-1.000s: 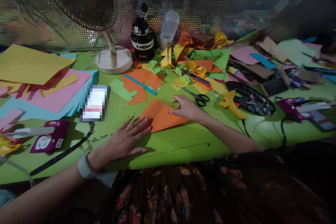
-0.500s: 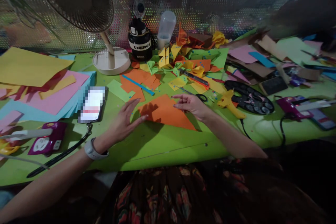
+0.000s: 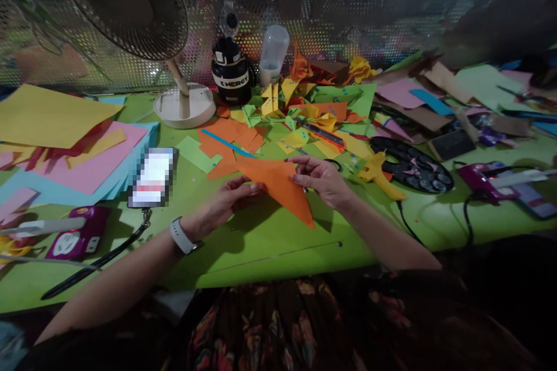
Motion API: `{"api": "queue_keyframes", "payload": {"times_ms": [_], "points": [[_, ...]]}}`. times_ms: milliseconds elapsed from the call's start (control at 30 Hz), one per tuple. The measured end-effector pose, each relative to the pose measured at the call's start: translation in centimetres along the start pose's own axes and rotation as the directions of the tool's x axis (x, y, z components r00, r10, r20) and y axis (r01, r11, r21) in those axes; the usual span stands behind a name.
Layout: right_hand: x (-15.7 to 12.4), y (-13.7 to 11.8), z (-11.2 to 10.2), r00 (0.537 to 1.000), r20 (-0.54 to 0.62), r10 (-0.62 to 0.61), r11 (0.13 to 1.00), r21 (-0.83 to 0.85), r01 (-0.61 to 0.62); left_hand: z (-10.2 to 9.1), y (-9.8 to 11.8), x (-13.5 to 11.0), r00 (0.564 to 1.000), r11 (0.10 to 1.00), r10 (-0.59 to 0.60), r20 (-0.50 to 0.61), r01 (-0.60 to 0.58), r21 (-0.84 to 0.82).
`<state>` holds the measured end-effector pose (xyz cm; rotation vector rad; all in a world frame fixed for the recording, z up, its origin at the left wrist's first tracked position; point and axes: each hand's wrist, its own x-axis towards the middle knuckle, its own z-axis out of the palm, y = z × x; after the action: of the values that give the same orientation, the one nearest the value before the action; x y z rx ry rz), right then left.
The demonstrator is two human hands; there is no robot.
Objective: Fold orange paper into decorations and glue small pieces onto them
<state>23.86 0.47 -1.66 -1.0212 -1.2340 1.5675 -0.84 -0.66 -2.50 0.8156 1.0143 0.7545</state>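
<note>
Orange paper (image 3: 285, 188) | right fingers (image 3: 308, 180) pinching its right edge | left fingers (image 3: 249, 190) at left edge, grip unclear

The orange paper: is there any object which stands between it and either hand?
Nothing visible does: the right hand grips the orange paper at its right side, and the left hand is directly at its left edge.

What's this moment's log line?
left hand: at orange paper edge | right hand: pinching same paper | yellow glue gun: on table, right of hands
</note>
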Motion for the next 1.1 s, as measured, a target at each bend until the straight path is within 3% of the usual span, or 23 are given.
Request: {"api": "queue_keyframes", "payload": {"times_ms": [100, 200, 367, 433, 467, 500, 567, 600, 667, 800, 867, 1000, 1100], "points": [[0.0, -0.1, -0.7, 0.993, -0.044, -0.11, 0.978, -0.184, 0.1, -0.2, -0.4, 0.8, 0.992, 0.994, 0.113, -0.055, -0.114, -0.003], [0.0, -0.2, -1.4, 0.934, -0.108, -0.34, 0.854, -0.451, 0.259, -0.4, -0.3, 1.3, 0.95, 0.955, 0.293, -0.104, -0.287, 0.069], [0.1, 0.0, -1.9, 0.904, 0.101, -0.415, 0.715, -0.579, 0.392, -0.4, 0.1, 1.1, 0.818, 0.809, 0.568, -0.093, -0.534, 0.247], [0.2, 0.4, -2.0, 0.835, 0.175, -0.523, 0.628, -0.583, 0.515, -0.7, 0.4, 0.9, 0.732, 0.675, 0.68, 0.051, -0.652, 0.346], [0.4, 0.6, -2.1, 0.782, 0.217, -0.585, 0.568, -0.578, 0.586, -1.0, 0.7, 0.9, 0.677, 0.579, 0.711, 0.191, -0.717, 0.388], [0.6, 0.9, -2.2, 0.726, 0.256, -0.638, 0.508, -0.568, 0.647, -1.4, 0.9, 1.0, 0.619, 0.479, 0.71, 0.336, -0.774, 0.414], [1.2, 1.6, -2.6, 0.66, 0.315, -0.682, 0.422, -0.568, 0.707, -2.5, 1.2, 1.3, 0.53, 0.315, 0.687, 0.497, -0.834, 0.453], [1.6, 2.0, -2.8, 0.658, 0.336, -0.674, 0.398, -0.585, 0.706, -3.1, 1.2, 1.6, 0.509, 0.25, 0.666, 0.545, -0.841, 0.48], [2.3, 2.9, -3.1, 0.676, 0.373, -0.636, 0.359, -0.632, 0.687, -4.5, 0.9, 2.3, 0.513, 0.157, 0.609, 0.605, -0.825, 0.542], [3.5, 4.6, -3.5, 0.697, 0.472, -0.539, 0.245, -0.704, 0.667, -6.7, -0.2, 3.6, 0.554, -0.036, 0.486, 0.676, -0.76, 0.649], [3.6, 5.0, -3.6, 0.71, 0.508, -0.488, 0.211, -0.721, 0.661, -7.0, -0.4, 3.5, 0.554, -0.118, 0.449, 0.701, -0.741, 0.661], [3.0, 4.6, -3.4, 0.766, 0.543, -0.345, 0.21, -0.751, 0.627, -6.4, 0.4, 2.3, 0.497, -0.194, 0.325, 0.804, -0.797, 0.571], [2.2, 3.5, -3.1, 0.808, 0.542, -0.23, 0.212, -0.783, 0.585, -5.9, 1.1, 1.3, 0.49, -0.217, 0.251, 0.835, -0.812, 0.542]]}}
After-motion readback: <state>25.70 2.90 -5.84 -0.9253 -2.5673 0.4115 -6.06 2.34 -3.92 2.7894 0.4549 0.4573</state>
